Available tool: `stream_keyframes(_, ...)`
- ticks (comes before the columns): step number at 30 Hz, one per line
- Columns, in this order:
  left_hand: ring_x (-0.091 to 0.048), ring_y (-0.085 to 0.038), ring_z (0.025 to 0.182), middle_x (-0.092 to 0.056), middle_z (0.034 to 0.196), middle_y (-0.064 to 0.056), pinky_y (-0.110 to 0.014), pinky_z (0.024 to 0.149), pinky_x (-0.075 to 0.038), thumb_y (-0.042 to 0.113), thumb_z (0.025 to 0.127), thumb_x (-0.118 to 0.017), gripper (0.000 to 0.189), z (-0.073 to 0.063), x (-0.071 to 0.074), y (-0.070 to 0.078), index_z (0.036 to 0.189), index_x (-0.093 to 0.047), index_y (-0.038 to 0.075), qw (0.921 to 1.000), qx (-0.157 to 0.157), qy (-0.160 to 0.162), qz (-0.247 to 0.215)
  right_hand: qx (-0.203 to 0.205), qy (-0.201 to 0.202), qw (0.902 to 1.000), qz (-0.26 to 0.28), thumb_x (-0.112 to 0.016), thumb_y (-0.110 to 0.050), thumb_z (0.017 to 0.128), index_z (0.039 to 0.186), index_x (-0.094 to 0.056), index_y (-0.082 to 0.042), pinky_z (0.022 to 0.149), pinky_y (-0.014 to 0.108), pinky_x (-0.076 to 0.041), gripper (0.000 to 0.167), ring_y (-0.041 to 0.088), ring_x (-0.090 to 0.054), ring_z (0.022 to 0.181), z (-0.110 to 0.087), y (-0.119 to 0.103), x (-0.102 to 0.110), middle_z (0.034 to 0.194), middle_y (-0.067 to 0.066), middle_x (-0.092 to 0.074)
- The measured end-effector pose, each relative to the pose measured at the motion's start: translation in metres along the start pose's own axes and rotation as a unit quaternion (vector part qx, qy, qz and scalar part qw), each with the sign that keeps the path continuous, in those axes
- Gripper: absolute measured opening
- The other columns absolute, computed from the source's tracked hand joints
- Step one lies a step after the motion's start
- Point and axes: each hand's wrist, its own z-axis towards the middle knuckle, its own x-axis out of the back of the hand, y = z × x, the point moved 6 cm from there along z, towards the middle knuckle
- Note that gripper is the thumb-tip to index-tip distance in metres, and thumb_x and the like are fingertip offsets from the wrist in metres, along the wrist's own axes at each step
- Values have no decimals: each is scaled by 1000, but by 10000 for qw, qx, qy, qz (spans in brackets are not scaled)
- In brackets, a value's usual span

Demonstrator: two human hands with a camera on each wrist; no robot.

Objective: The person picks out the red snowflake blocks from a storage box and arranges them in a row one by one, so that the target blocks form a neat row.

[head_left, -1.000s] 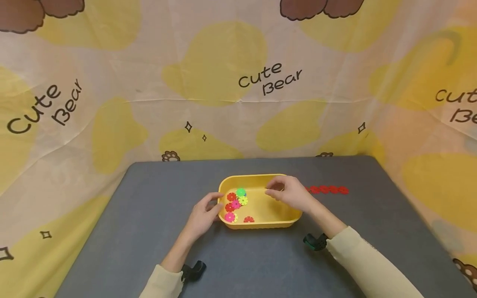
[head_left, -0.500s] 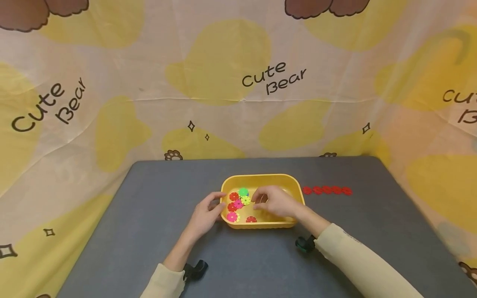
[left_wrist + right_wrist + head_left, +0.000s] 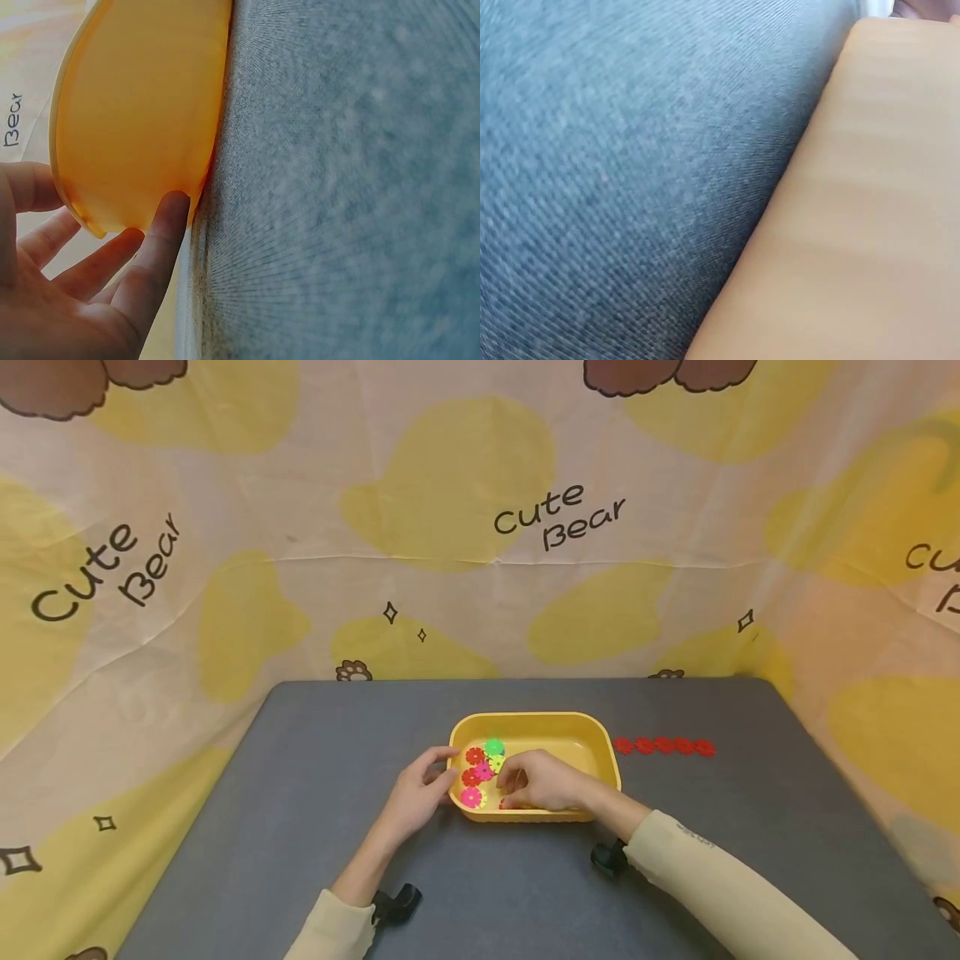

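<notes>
In the head view, my left hand (image 3: 417, 787) holds the left end of a yellow plastic tray (image 3: 540, 720). The left wrist view shows fingers (image 3: 169, 217) spread against the tray's outer wall and over its rim. My right hand (image 3: 543, 781) reaches down inside the tray, thumb and fingers bent and a little apart. Its fingertips are at a red snowflake disc (image 3: 503, 804) by the front wall, mostly hidden by the hand. Left of it lie several loose snowflake discs: red (image 3: 474, 756), green (image 3: 493, 747), yellow (image 3: 497, 764) and pink (image 3: 471, 797).
A row of several red snowflake discs (image 3: 664, 745) lies on the grey table (image 3: 360, 727) just right of the tray. Printed cloth (image 3: 450, 485) hangs behind and at both sides. The right wrist view shows mostly tabletop and the tray's outer wall (image 3: 855, 225).
My right hand has moved left and down toward the near side of the tray, now covering most of the single red disc. My left hand stays on the tray's left end.
</notes>
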Motion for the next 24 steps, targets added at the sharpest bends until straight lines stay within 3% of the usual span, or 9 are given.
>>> stream_keyframes(12,-68,-25,106,-60,136,-11,-35,74,-61,19,102,-64,35,0,0,-1,136,-61,13,10000,-18,0,-31,-68,-29,9983,-580,-84,-14,84,94,-72,-12,72,28,-50,15,13,-56,76,7,4,-5,78,-7,-60)
stream_keyframes(18,-69,-24,104,-60,135,-12,-35,73,-61,18,102,-63,35,0,0,-2,136,-61,12,9999,-116,4,-18,-210,197,9985,-459,-82,-12,86,94,-73,-12,74,30,-51,12,13,-57,77,8,6,-4,79,-7,-62)
stream_keyframes(24,-69,-24,103,-60,136,-11,-34,72,-61,18,102,-63,34,0,-1,-1,135,-61,12,9999,-125,16,12,4,128,9990,-432,-86,-11,80,96,-73,-11,75,29,-51,21,13,-57,80,6,6,-5,84,-6,-63)
